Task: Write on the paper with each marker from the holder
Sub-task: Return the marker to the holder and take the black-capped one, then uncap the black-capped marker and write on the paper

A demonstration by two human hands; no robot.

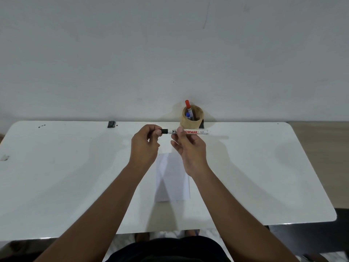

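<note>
Holding a white marker (188, 132) with red letters flat above the paper (172, 178), right hand (190, 150) squeezing its body, left hand (145, 146) pinching its black cap (164, 131), brown holder (192, 118) just behind.

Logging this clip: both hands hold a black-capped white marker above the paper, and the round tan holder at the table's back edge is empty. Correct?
Not quite. The head view shows the round tan holder still contains a red-capped marker and a blue-capped marker. The rest stands: both hands hold the black-capped white marker above the paper.
</note>
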